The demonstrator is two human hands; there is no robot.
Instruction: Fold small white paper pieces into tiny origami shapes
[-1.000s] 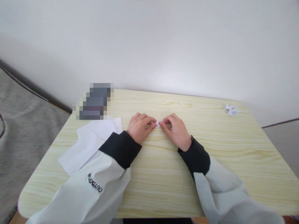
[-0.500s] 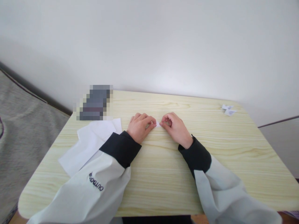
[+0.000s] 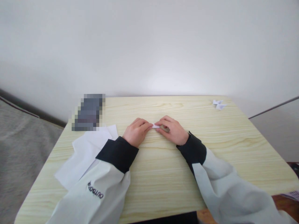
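Between my hands is a small piece of folded white paper (image 3: 155, 126), low over the middle of the table. My left hand (image 3: 137, 132) pinches its left end with closed fingertips. On the other side, my right hand (image 3: 173, 130) grips the right end between thumb and forefinger, the fingers curled. Fingertips cover both ends of the paper, so its full shape is hidden. White paper sheets (image 3: 85, 154) lie overlapping beside my left forearm, which covers part of them.
A dark flat object (image 3: 88, 112), blurred into blocks, lies at the table's back left. Small folded white paper pieces (image 3: 219, 105) sit at the back right. The wood-grain table (image 3: 154, 174) meets a white wall behind. Grey fabric (image 3: 25, 155) is at the left.
The view has tilted and shifted slightly. My right hand's thumb and forefinger have spread a little around the paper, and more of the paper shows between my hands.
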